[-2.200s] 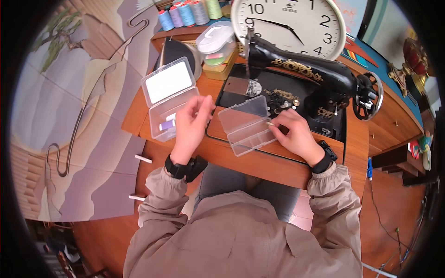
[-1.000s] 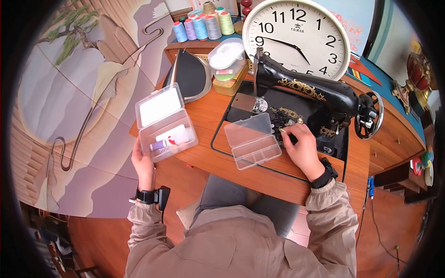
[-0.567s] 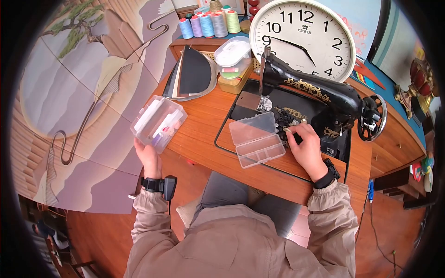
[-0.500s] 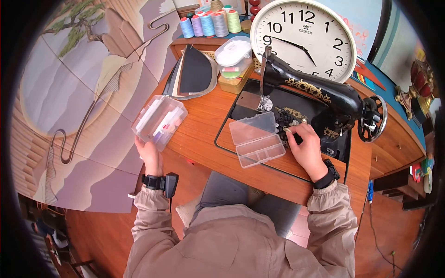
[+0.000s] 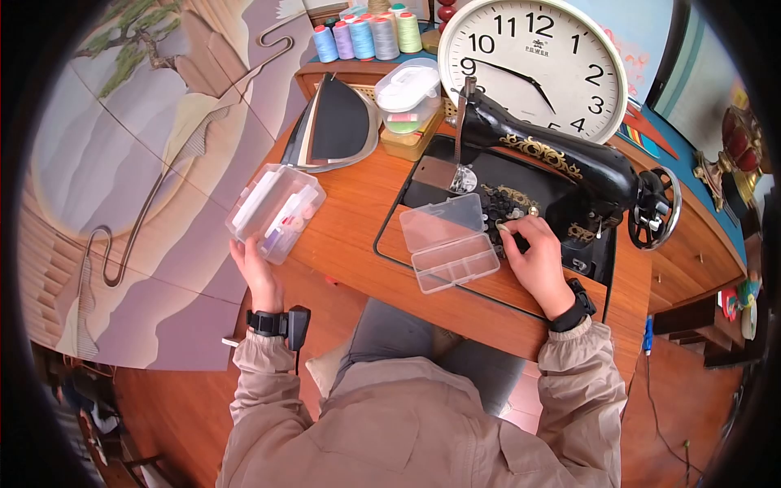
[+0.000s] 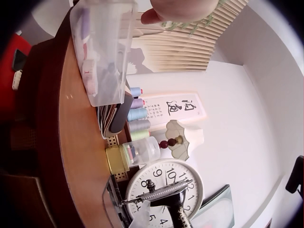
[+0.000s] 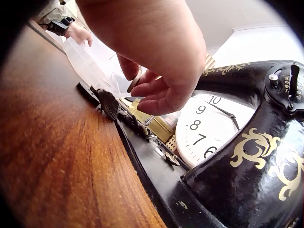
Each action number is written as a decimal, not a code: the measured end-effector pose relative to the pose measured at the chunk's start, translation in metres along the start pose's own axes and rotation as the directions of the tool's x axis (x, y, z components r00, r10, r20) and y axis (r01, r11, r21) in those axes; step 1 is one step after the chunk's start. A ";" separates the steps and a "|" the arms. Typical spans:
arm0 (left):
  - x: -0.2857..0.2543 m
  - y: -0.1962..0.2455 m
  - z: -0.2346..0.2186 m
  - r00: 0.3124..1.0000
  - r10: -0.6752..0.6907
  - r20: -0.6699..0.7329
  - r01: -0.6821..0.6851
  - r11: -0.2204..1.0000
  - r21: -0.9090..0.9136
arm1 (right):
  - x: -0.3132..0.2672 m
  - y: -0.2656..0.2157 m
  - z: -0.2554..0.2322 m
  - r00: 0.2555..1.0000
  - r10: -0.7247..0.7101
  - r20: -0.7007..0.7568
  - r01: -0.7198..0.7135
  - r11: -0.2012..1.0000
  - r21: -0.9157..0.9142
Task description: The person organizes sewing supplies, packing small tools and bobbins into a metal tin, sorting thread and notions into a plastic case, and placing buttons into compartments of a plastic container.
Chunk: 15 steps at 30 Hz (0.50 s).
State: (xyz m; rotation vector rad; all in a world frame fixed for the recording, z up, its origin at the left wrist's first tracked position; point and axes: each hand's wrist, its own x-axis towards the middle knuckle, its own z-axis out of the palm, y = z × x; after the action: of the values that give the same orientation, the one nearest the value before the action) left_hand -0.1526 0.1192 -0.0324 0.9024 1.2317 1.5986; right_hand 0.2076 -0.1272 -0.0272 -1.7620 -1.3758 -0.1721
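Note:
My right hand [image 5: 534, 256] pinches a small pale button [image 7: 135, 81] between thumb and fingers, beside a heap of mostly dark buttons [image 5: 498, 209] on the sewing machine bed. Left of that hand, a clear compartment box [image 5: 461, 281] lies with its lid [image 5: 443, 224] folded back. My left hand [image 5: 262, 276] is at the near left side of another clear plastic box [image 5: 285, 176], fingers extended with the tips right at its wall. A purple thread spool and white and red items show through this box. In the left wrist view, the thumb is apart from the box.
A black sewing machine [image 5: 529, 142] stands behind the buttons, with a large wall clock [image 5: 529, 65] at its back. A dark fan-shaped folder [image 5: 342, 126], a stacked clear tub [image 5: 407, 89] and several thread cones [image 5: 362, 39] line the table's far side.
My left hand has moved from over the clear box to its left side, and the box has shifted left and turned. Its lid is no longer laid back. My right hand stays beside the buttons.

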 end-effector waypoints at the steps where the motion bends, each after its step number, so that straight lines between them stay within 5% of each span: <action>1: -0.002 0.001 0.000 0.998 0.047 -0.043 -0.045 0.998 0.041 | 0.000 0.000 0.000 1.000 0.004 0.003 -0.004 1.000 0.002; 2: -0.006 0.002 -0.001 0.998 0.044 -0.039 -0.043 0.998 0.042 | 0.000 0.000 0.000 1.000 0.007 0.001 -0.007 1.000 -0.001; 4: -0.017 0.007 0.000 0.871 0.489 0.053 -0.472 0.799 0.372 | -0.001 0.001 0.001 1.000 -0.005 -0.002 0.005 1.000 0.007; 5: -0.026 0.014 0.006 0.873 0.485 0.058 -0.470 0.801 0.370 | 0.000 0.001 0.001 1.000 0.000 -0.002 0.000 1.000 0.001; 7: -0.050 0.026 0.019 0.688 0.573 0.445 -0.699 0.687 0.198 | -0.001 0.001 0.001 1.000 -0.014 0.014 0.014 1.000 0.004; 8: -0.063 0.030 0.028 0.692 0.565 0.449 -0.693 0.693 0.197 | -0.001 0.001 0.001 1.000 -0.007 0.018 0.007 1.000 -0.003; 10: -0.086 0.032 0.051 0.499 0.272 0.823 -0.698 0.689 0.196 | -0.001 0.002 0.002 1.000 -0.023 0.003 0.023 1.000 0.004; 11: -0.092 0.027 0.062 0.496 0.269 0.826 -0.693 0.695 0.190 | -0.001 0.002 0.001 1.000 -0.019 0.008 0.019 1.000 0.001; 13: -0.097 0.018 0.087 0.512 0.096 0.853 -0.454 0.874 0.175 | -0.001 0.005 0.001 1.000 -0.015 0.006 0.015 1.000 -0.005; 15: -0.094 0.025 0.121 0.528 0.098 0.844 -0.365 0.923 0.122 | 0.000 0.006 0.000 1.000 -0.017 0.004 0.017 1.000 -0.003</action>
State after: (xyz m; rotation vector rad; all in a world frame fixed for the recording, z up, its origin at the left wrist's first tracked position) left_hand -0.0159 0.0664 0.0179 1.8228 0.6421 0.9164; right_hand 0.2129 -0.1275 -0.0306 -1.7541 -1.3941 -0.1801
